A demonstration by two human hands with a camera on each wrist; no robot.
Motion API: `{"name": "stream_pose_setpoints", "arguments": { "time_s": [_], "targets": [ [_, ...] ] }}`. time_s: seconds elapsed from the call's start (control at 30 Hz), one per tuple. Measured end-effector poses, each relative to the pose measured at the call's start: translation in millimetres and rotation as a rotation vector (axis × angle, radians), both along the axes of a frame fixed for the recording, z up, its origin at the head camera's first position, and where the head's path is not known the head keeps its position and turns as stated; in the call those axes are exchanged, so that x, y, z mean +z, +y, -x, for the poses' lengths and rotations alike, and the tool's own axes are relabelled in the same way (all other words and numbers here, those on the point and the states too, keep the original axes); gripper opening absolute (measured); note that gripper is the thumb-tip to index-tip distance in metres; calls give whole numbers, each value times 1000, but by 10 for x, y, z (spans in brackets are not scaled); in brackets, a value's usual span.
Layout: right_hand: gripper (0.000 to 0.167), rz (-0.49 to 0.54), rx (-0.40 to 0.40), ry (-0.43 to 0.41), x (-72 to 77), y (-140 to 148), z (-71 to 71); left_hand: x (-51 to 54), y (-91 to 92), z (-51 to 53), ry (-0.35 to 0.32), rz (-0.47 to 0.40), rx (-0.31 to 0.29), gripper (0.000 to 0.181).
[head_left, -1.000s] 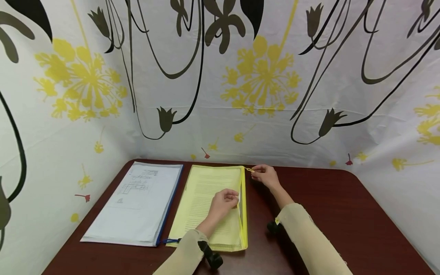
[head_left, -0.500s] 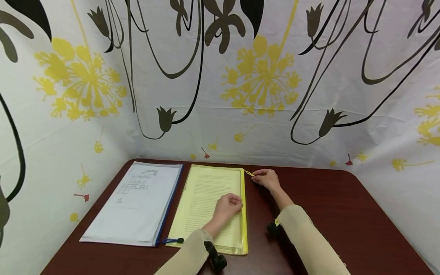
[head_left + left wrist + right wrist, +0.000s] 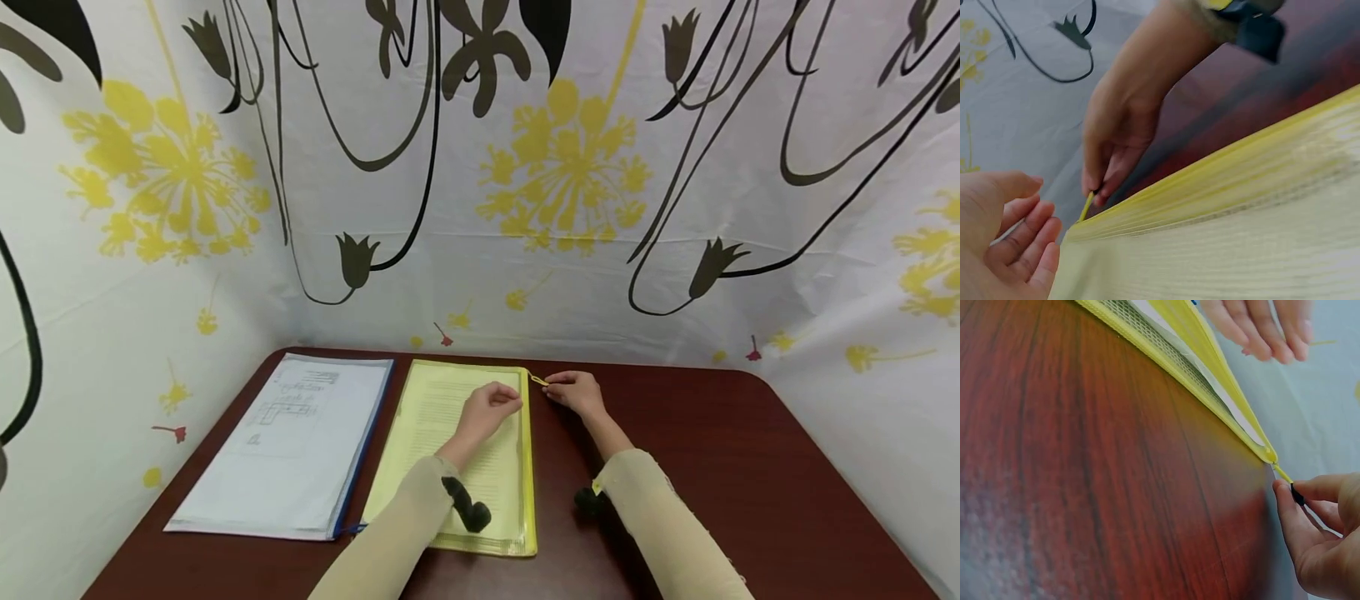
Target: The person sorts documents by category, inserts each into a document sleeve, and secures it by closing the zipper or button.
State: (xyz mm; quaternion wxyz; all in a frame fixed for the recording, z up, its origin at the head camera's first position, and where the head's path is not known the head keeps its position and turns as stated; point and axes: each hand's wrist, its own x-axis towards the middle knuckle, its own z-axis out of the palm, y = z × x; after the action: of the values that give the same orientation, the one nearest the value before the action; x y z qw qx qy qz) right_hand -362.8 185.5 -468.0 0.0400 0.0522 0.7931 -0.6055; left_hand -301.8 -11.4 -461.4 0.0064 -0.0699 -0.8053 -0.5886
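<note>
A yellow zip document pouch [image 3: 435,433] lies flat on the table, with a printed sheet showing through its cover. Seen from the right wrist, its zip edge [image 3: 1210,403] gapes and white paper edges show inside. My right hand [image 3: 576,393] is at the pouch's far right corner. Its thumb and fingers pinch the yellow cord zipper pull [image 3: 1283,474] by its black end [image 3: 1297,495]. Over the pouch's upper right part hovers my left hand [image 3: 486,412]. In the left wrist view its fingers [image 3: 1025,240] are loosely curled, thumb apart, holding nothing.
Left of the yellow pouch lies a clear pouch [image 3: 288,450] with a blue edge and a drawing inside. Its blue cord [image 3: 354,528] reaches toward the yellow pouch. A patterned curtain [image 3: 465,317] hangs behind the dark red wooden table [image 3: 720,483].
My left hand has let go of the yellow pouch's edge and moved toward the far side. The pouch's cover has settled flatter. My right hand keeps its pinch on the zipper pull.
</note>
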Motion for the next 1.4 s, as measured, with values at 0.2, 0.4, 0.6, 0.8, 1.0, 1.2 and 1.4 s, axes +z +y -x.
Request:
{"name": "stream_pose_setpoints", "arguments": {
  "time_s": [0.2, 0.4, 0.6, 0.8, 1.0, 1.2, 1.4],
  "targets": [
    [25, 8, -20, 4, 0, 26, 2, 14, 67, 265, 32, -39, 5, 25],
    [20, -26, -39, 20, -26, -27, -29, -144, 91, 480, 42, -73, 16, 31],
    [19, -117, -23, 21, -100, -93, -43, -297, 41, 521, 21, -22, 39, 38],
    [18, -165, -30, 40, -98, -63, -49, -356, 62, 525, 47, 26, 21, 45],
    [17, -226, 4, 72, -51, -19, -56, -361, 91, 577, 84, 62, 40, 43],
    [18, -296, 34, 105, -19, 0, -85, -392, 91, 618, 86, 87, 58, 42],
    [17, -400, 45, 124, -12, -5, -125, -398, 96, 567, 88, 97, 49, 42]
  ]
}}
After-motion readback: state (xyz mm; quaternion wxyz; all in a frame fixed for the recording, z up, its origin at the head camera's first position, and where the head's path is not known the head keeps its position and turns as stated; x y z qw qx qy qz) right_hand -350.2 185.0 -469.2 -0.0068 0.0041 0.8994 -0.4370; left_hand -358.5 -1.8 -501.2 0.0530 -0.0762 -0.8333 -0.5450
